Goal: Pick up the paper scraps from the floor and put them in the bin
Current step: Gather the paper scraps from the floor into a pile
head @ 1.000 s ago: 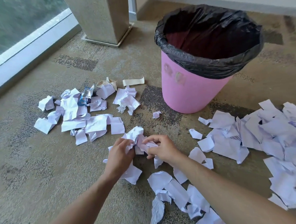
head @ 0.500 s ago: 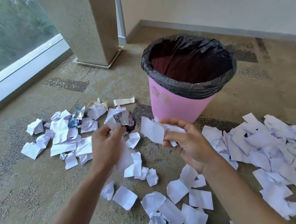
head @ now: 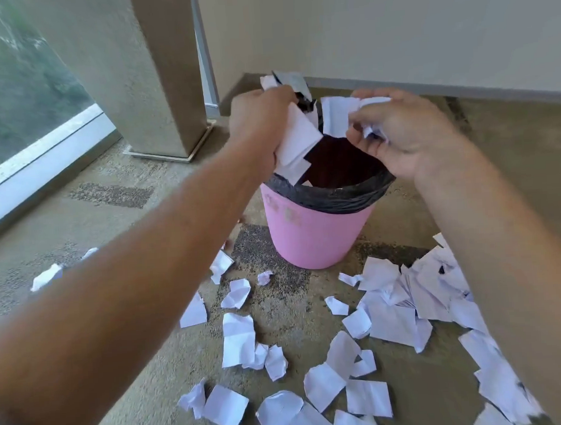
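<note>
While both hands hover over the bin [head: 319, 229] at frame centre, left hand [head: 260, 121] clutching scraps [head: 296, 145] and right hand [head: 399, 132] pinching more, nothing released yet, most paper [head: 237, 339] litters the floor [head: 114, 202] across the lower frame, so task looks early.

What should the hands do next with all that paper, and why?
Probably let go. Both the left hand and the right hand hold paper scraps right above the open pink bin, so opening the fingers should drop them inside.
</note>
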Motion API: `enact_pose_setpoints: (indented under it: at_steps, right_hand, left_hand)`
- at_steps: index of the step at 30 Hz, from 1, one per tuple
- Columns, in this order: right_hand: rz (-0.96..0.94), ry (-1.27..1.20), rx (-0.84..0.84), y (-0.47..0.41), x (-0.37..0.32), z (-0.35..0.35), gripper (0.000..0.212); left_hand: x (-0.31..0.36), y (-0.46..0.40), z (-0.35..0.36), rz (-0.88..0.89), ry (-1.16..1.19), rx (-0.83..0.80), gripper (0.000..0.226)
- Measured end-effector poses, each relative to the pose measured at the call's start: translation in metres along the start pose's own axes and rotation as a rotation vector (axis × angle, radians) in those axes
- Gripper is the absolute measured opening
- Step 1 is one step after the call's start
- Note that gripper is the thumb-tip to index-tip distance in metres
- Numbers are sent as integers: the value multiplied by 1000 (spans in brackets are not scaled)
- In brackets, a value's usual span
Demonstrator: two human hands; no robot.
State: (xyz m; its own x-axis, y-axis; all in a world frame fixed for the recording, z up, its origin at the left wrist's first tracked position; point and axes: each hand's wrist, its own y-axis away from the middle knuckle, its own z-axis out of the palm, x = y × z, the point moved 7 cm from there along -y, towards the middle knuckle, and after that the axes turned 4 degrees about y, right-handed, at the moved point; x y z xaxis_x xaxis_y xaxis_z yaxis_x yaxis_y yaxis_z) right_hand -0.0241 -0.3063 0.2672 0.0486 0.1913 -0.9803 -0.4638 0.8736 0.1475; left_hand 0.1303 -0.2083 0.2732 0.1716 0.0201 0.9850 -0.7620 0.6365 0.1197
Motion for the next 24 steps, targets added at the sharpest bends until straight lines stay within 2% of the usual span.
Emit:
enact_pose_setpoints:
  at_steps: [2,4,7,10,14,16,19,21,24]
  right_hand:
    - [71,74,6,-17,4,4,18]
    - [140,158,-11,-23,11,4,25]
    - [143,227,-46,-22,20,2,33]
    - [18,219,0,-17,24,0,45]
    - [-304,187,21,19,20,12,21]
    - [-417,179,-63,44,30,25,12]
    - [-421,289,-250,67,76,56,9]
    - [-368,498,-343,73,122,73,15]
    - [-319,841,-490,80,193,86,38]
  left_hand:
    - [-3,-13,11,-55,-54,-17,17]
    - [-9,-20,20,-84,-113,-78,15]
    - [-12,-20,16,-54,-211,-116,15]
    - [-11,-15,-2,102,-235,-102,11]
    - [-24,0,-42,305,-195,-45,13]
    - [-37,15,-64,402,-210,-13,14]
    - [-74,34,-101,465,-345,50,15]
    - [-106,44,-129,461,-463,65,20]
    - [-161,60,-171,380,-654,45,36]
